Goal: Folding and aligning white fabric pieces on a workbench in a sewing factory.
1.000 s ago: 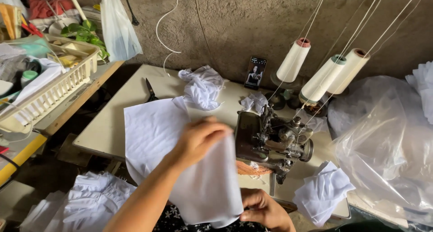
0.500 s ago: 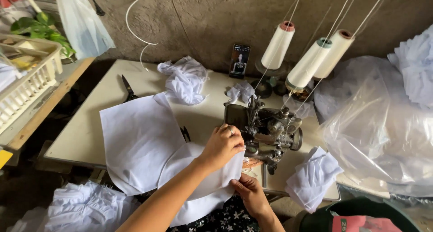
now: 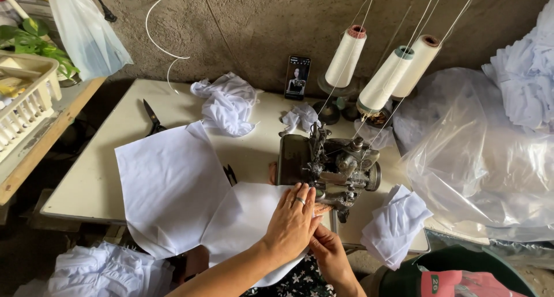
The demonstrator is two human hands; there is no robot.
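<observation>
My left hand (image 3: 294,219), with a ring on one finger, lies flat on a white fabric piece (image 3: 242,216) and presses its right edge against the foot of a dark overlock sewing machine (image 3: 334,164). My right hand (image 3: 332,256) sits just below it, partly covered, pinching the same edge at the table's front. A larger white fabric sheet (image 3: 173,181) lies flat to the left, overlapping the piece.
Three thread cones (image 3: 384,80) stand behind the machine beside an upright phone (image 3: 297,77). Scissors (image 3: 153,118) and crumpled white cloth (image 3: 228,103) lie on the table (image 3: 86,181). Folded cloth (image 3: 395,225) and a big plastic bag (image 3: 490,170) are right, a basket (image 3: 29,106) left.
My left hand has slid the white fabric piece rightward up to the machine's foot. My right hand has come up under it to the same edge.
</observation>
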